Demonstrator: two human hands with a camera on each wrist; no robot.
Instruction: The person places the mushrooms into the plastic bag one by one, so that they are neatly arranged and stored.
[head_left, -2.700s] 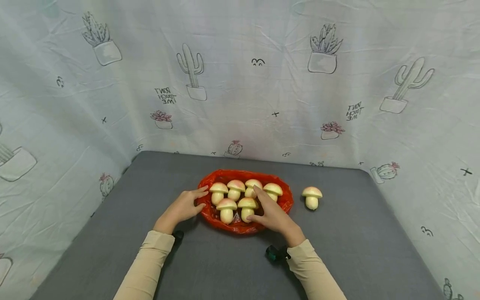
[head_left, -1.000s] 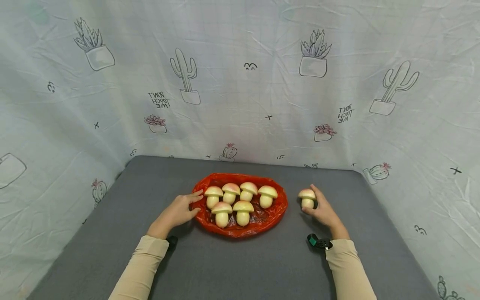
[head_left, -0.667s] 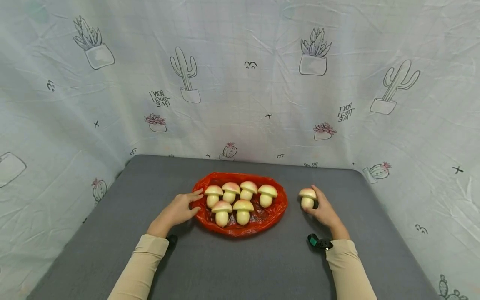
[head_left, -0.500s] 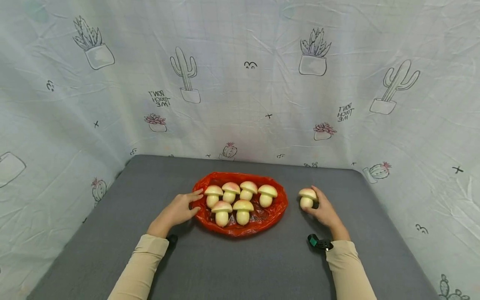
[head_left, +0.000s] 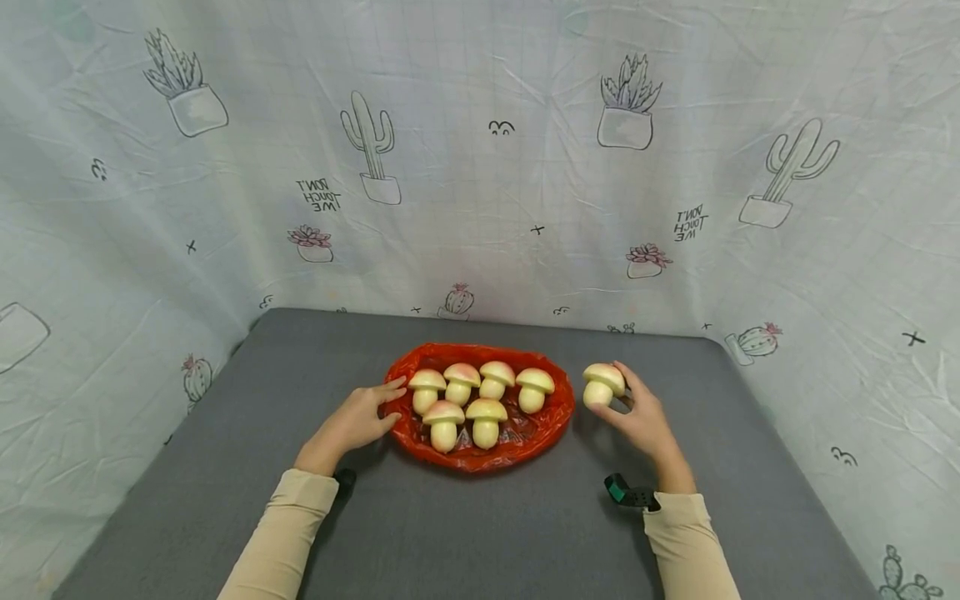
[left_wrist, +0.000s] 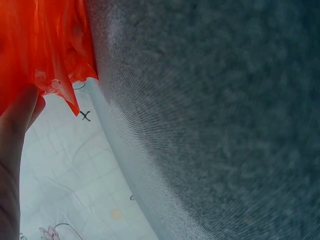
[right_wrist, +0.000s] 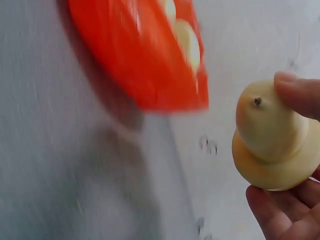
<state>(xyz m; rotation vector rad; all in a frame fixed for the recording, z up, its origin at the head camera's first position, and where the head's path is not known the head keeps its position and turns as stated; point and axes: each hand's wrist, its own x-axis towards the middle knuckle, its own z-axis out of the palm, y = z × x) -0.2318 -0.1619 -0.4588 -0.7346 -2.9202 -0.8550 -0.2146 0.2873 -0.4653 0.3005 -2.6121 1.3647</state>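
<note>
In the head view my right hand (head_left: 643, 421) holds a toy mushroom (head_left: 602, 385) by thumb and fingers, raised over the table just right of a red plastic bag (head_left: 551, 442). The right wrist view shows this mushroom's pale stem end, with a small dark spot, toward the camera. Its cap is yellowish with a pink blush. On the bag's left rim rest the extended fingers of my left hand (head_left: 356, 422); in the left wrist view they touch the red plastic (left_wrist: 55, 45). Inside the wide-mouthed bag stand several similar mushrooms (head_left: 486, 423), caps up, in two rows.
A grey table (head_left: 480, 533) lies under everything. White cloth (head_left: 465, 167) printed with cacti and potted plants hangs behind it and at both sides. Dark bands (head_left: 628, 493) sit at the wrists, by the beige sleeves.
My right hand has left the bag, gripped the mushroom at the right, and now lifts it up and leftward toward the bag. My left hand stays at the bag's left rim.
</note>
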